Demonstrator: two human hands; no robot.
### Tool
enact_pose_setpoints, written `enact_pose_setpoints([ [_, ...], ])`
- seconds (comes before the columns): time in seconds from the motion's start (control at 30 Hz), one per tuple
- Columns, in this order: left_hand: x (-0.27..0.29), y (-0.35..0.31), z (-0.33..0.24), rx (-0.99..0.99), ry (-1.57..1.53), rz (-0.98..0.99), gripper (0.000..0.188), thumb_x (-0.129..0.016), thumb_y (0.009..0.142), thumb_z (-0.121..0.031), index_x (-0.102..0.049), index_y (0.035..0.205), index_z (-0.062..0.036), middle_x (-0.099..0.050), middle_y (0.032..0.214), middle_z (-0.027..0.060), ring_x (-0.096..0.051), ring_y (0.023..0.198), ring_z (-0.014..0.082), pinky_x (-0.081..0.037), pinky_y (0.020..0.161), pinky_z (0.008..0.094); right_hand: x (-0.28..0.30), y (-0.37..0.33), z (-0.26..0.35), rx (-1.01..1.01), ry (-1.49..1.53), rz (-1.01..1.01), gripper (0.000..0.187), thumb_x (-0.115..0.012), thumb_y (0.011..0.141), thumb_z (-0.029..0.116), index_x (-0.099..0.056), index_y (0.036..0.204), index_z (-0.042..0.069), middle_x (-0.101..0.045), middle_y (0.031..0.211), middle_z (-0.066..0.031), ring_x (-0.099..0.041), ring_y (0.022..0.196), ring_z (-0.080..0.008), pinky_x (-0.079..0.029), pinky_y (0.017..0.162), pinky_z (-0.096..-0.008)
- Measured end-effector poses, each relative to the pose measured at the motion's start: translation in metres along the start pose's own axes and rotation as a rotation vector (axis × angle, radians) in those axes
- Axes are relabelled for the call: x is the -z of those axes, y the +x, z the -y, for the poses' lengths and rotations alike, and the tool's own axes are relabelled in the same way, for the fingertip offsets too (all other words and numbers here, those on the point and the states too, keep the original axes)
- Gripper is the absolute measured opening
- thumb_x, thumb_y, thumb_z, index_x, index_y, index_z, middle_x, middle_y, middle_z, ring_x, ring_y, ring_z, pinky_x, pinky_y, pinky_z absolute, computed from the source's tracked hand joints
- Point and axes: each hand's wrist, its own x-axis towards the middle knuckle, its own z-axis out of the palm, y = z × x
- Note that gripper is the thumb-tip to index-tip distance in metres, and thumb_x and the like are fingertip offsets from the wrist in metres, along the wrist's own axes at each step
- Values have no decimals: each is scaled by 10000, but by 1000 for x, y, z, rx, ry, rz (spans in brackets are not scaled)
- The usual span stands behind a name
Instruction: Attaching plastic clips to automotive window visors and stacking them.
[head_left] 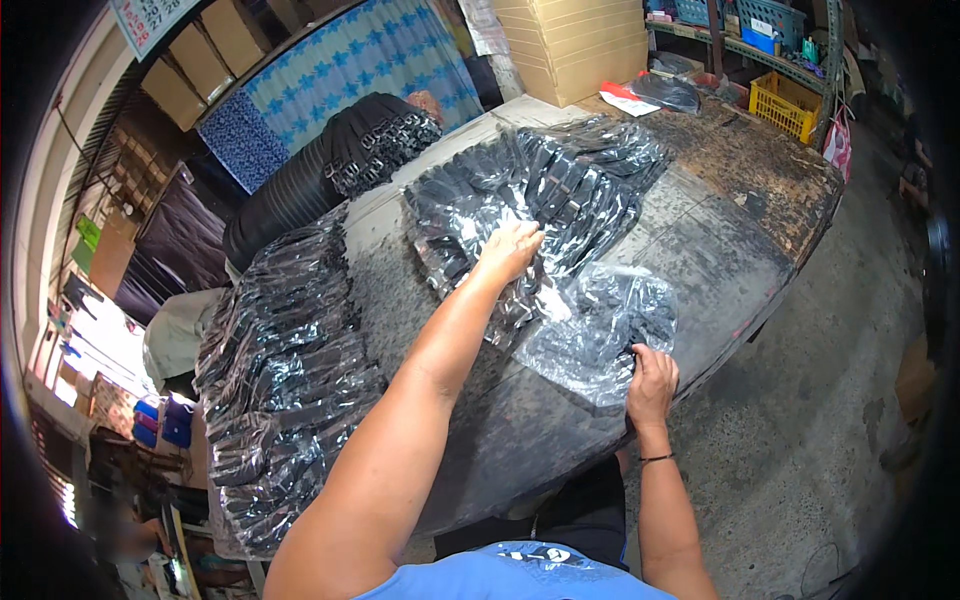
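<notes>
Clock = whole view, 12 pointing away from the person. Clear plastic bag (610, 300) lies crumpled on the table (700, 235) at approx 4 o'clock, w/ something dark inside, hard to ID. Hands well apart: R hand (652, 385) has thumb & fingers closed, looks like on the bag's near-R edge; L hand (512, 248) is on the pile of bagged black straps (590, 205) at 1 o'clock, can't tell if gripping or just pressing. Bag film prob. v. light, soft, slippery & easy to tear; best held by a bunched edge, not one thin layer. Strap bundles prob. floppy, a bit heavier, slick outside; grip whole bundle mid-length. Tabletop worn & blotchy, brown patch approx 2. Row of bagged straps (290, 390) at 8, black strap roll (290, 195) approx 10–11, cardboard box (570, 50) 12–1, yellow crate (785, 105) at 2, concrete floor (800, 430) approx 4, blue floral curtain (365, 70) at 11.
</notes>
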Motion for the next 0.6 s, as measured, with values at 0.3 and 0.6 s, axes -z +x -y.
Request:
enact_pose_setpoints([
  [0.3,-12,39,1,-123,335,356,161,-501,882,-209,-655,916,-178,-608,985,-20,-538,1040,181,-423,865,421,4,-1,-3,-27,13,64,174,-521,885,79,-639,1014,85,-592,888,-97,-530,920,-299,-354,976,-429],
  [0.6,55,-3,54,273,44,220,127,-615,738,-88,-639,858,-118,-636,903,82,-591,944,287,-423,834,439,2,0,-2,-10,14,58,162,-511,895,97,-630,1002,77,-607,899,-95,-539,930,-294,-357,966,-413],
])
